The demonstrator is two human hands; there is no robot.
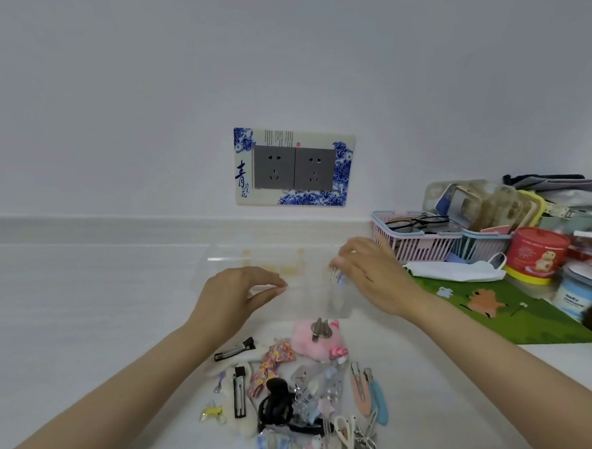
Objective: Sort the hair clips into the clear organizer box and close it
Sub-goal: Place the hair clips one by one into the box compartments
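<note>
Hair clips: most lie in a loose heap on the white counter near me, close under my wrists so each reach is short.
Right hand: pinched on one small pale clip, held above the right end of the box, I judge to drop it in a compartment.
Left hand: thumb and fingers nearly closed at the box's front edge; holding nothing I can make out, likely steadying it.
Clear box: just beyond the heap, lid up toward the wall; dividers too faint to count.
Pink basket: far right, holding glasses, apart from my work.
Green mat: right, beside the box.
</note>
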